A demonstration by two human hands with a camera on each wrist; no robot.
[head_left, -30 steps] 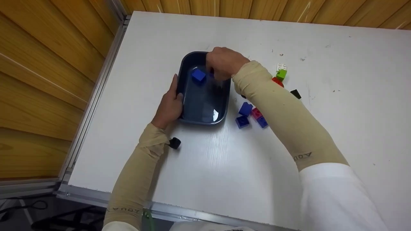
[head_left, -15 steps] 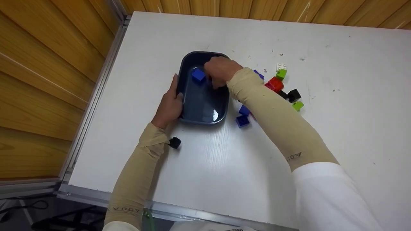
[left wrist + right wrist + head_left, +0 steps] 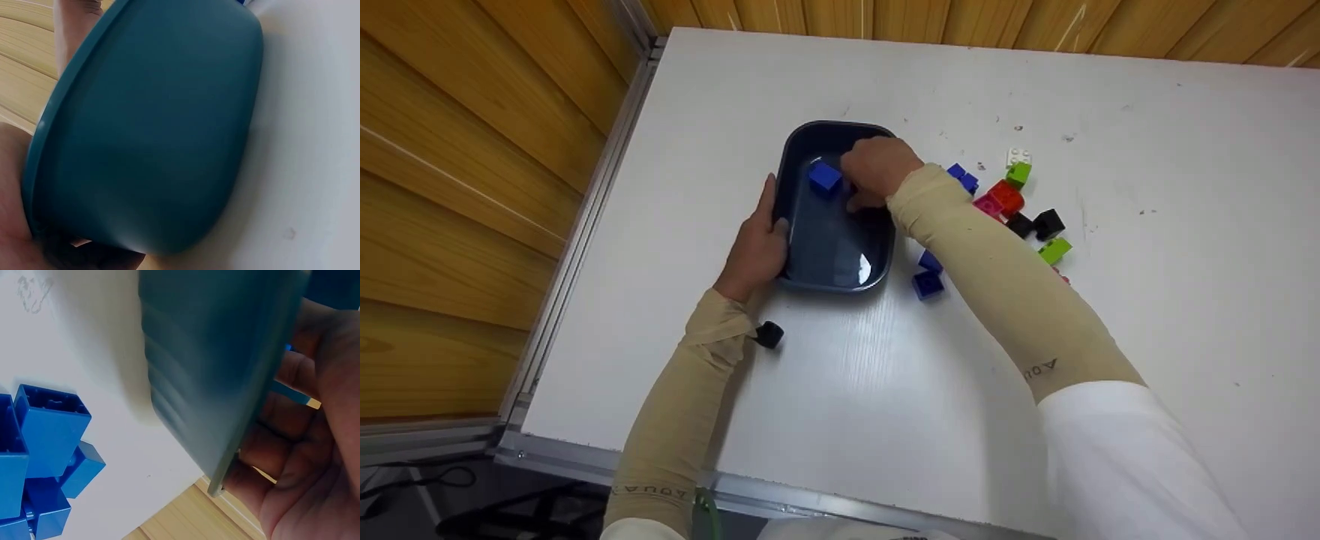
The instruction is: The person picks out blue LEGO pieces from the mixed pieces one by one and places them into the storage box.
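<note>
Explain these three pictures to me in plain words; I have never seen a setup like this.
There is no machine here: a person works with two bare hands and wears three cameras. The wide picture comes from a camera on the head, looking down at a white table. The other two come from cameras on the wrists, so they show everything very close.

On the table stands a dark blue tub. The left hand rests against its left wall, fingers fairly straight. The right hand reaches into the tub beside a blue block that lies inside. The right wrist view shows a bit of blue between its curled fingers, probably another block, but it is mostly hidden.

Right of the tub lie loose blocks in blue, red, pink, green, black and white.
</note>
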